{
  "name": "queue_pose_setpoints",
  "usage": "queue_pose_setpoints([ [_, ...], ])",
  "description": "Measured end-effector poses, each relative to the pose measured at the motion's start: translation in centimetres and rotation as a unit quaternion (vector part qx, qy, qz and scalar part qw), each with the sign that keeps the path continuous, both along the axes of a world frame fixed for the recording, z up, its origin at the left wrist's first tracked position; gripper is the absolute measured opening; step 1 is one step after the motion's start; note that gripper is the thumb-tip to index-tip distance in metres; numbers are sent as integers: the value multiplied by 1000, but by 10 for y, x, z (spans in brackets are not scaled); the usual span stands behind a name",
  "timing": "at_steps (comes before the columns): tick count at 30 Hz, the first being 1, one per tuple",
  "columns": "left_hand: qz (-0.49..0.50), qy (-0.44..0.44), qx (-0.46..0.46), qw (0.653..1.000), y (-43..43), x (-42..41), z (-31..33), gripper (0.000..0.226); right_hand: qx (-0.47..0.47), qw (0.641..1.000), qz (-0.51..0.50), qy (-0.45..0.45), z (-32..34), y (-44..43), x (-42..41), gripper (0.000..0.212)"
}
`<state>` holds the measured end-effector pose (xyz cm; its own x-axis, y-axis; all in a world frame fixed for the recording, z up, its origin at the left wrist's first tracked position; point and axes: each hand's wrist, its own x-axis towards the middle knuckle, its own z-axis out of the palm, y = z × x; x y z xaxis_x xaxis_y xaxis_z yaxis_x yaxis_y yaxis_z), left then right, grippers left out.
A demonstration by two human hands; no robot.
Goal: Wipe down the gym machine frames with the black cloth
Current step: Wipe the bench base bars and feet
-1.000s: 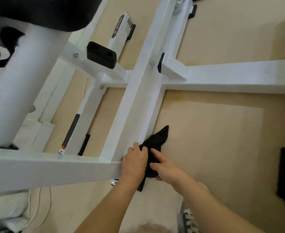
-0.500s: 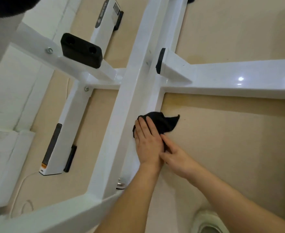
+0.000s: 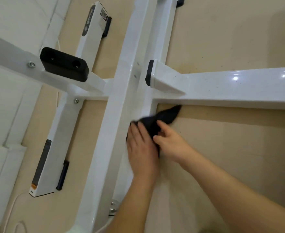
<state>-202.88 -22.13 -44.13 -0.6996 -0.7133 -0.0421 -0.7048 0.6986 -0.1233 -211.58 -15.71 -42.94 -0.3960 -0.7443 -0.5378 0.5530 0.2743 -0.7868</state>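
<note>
black cloth [image 3: 165,116] centre frame, on side of white beam [image 3: 119,101] | left hand [image 3: 140,145] flat, pressing it | right hand [image 3: 170,142] apparently pinching tail | press evenly, sweep up into joint corner

Frame [image 3: 119,91]: glossy white. Cloth [image 3: 165,116] beside frame: plain black. Block [image 3: 64,66] on frame: black. Floor [image 3: 230,148] beneath frame: beige.

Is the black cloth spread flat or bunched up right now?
Bunched: the black cloth is crumpled under the left hand, one corner trailing loose.
</note>
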Motion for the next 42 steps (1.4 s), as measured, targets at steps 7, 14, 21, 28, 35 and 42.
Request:
queue_pose_setpoints([
  [7,53,-29,16,998,17,41,2,56,-29,999,33,-8,4,11,70,62],
  [14,13,1,-4,1000,-38,-87,-9,57,-22,998,-29,52,12,-3,-11,67],
  [21,-57,44,-9,997,-31,-78,-6,61,22,993,-101,-55,17,15,-27,56],
  [28,-46,159,97,981,-16,-42,20,51,-31,963,-146,-226,7,12,-2,38],
  [35,38,237,310,920,5,-79,61,13,58,974,-218,35,29,23,-67,13],
  [42,-123,370,76,918,-7,-98,118,31,42,851,-290,436,63,-1,-124,28],
])
